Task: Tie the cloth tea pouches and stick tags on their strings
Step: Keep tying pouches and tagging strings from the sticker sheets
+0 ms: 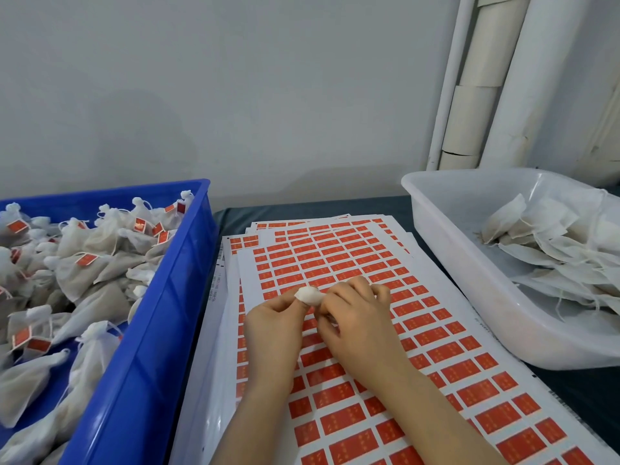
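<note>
Tying seems the step in hand; your left hand [275, 318] and right hand [360, 327] both pinch the pouch [308, 294] over the near tag sheet [446, 298]; next, you likely must peel a tag [337, 395] for its string.

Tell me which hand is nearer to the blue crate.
Left. The left hand pinches a pouch over the sticker sheets, on the blue crate's side; the right hand, also gripping the pouch, lies farther off, toward the white tub.
</note>
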The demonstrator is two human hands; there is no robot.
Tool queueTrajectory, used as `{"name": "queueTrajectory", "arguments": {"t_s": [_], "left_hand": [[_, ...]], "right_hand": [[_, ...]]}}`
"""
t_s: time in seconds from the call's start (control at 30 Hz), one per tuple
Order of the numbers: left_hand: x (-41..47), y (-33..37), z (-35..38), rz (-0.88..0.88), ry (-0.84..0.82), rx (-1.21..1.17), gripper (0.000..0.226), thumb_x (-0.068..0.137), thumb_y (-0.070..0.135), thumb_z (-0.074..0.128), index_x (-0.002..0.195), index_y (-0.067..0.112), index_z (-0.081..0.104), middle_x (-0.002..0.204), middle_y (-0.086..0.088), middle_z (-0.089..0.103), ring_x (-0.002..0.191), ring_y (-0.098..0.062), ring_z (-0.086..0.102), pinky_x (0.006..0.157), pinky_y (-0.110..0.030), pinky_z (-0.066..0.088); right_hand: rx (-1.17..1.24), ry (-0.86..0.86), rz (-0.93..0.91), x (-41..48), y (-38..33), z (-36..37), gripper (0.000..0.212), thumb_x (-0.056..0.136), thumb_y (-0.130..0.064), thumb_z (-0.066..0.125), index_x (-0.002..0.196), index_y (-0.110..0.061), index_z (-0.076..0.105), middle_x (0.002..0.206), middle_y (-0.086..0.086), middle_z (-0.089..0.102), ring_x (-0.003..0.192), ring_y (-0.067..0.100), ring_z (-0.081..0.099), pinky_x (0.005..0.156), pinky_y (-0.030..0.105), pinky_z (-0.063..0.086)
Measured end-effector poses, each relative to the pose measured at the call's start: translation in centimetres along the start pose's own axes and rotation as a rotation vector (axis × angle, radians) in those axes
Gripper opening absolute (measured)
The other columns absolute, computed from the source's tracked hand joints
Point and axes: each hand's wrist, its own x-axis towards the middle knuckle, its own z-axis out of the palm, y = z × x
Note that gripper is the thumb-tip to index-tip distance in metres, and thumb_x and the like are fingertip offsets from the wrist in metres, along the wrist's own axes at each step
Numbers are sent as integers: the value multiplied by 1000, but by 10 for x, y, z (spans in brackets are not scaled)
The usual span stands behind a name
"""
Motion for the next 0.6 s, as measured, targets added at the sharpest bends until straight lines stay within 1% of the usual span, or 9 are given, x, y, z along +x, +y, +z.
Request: {"name": "queueTrajectory", "arguments": {"t_s": [0.1, 0.13, 0.17, 0.2, 0.3, 0.4, 0.5, 0.53, 0.6], "left_hand": [[-1, 1, -1, 22, -37, -38, 25, 84, 37, 67, 63, 46, 59, 54, 38, 56, 60, 7, 61, 37, -2, 32], [-2, 2, -1, 33, -58, -58, 25, 84, 38, 67, 61, 46, 61, 57, 42, 57, 64, 15, 60, 35, -1, 33], [-3, 3, -1, 43, -82, -82, 26, 83, 41, 66, 58, 47, 64, 60, 44, 56, 68, 24, 55, 35, 0, 33], [-4, 5, -1, 56, -110, -103, 25, 81, 44, 64, 57, 51, 66, 63, 44, 58, 70, 28, 53, 38, 2, 33], [-4, 6, -2, 95, -173, -95, 14, 71, 58, 55, 61, 66, 62, 69, 38, 63, 76, 24, 56, 44, 3, 36], [-1, 2, -3, 104, -199, -101, 15, 68, 60, 53, 65, 57, 68, 70, 31, 67, 75, 17, 60, 46, 1, 39], [3, -3, -3, 77, -165, -92, 20, 80, 51, 58, 70, 39, 71, 69, 24, 69, 71, 9, 64, 44, -5, 43], [5, -4, -2, 73, -155, -78, 19, 84, 45, 60, 71, 37, 71, 69, 23, 69, 71, 8, 65, 45, -6, 43], [6, -6, -2, 73, -150, -64, 18, 87, 39, 61, 73, 36, 71, 69, 22, 69, 71, 7, 65, 45, -6, 44]], "right_hand": [[6, 21, -14, 0, -1, 2, 9, 73, -17, 72, 78, -21, 67, 81, -7, 66, 79, 15, 61, 70, 32, 46], [14, 30, -17, 0, -1, 2, 5, 74, -17, 67, 77, -21, 66, 81, -7, 66, 78, 14, 60, 69, 32, 45], [24, 34, -16, 0, -1, 2, 4, 75, -18, 63, 77, -21, 66, 81, -7, 66, 78, 14, 60, 69, 31, 44], [36, 35, -14, 0, -2, 1, 5, 76, -19, 61, 77, -20, 66, 81, -7, 65, 78, 14, 60, 70, 31, 44], [60, 27, -12, -2, -1, 0, 7, 78, -19, 59, 78, -21, 66, 83, -7, 65, 79, 13, 60, 73, 29, 41], [106, 18, -10, -3, -2, -1, 7, 80, -19, 58, 79, -20, 65, 83, -6, 65, 79, 13, 59, 73, 28, 41], [222, 8, 29, -5, -4, -3, 6, 84, -20, 56, 80, -19, 61, 80, -7, 62, 76, 3, 52, 75, 24, 39], [284, -8, 53, -6, -5, -4, 7, 87, -22, 54, 82, -19, 59, 80, -11, 59, 75, -1, 49, 76, 20, 38], [405, -68, 105, -6, -4, -6, 11, 91, -29, 46, 88, -23, 55, 81, -27, 48, 84, -8, 46, 73, 12, 34]]}}
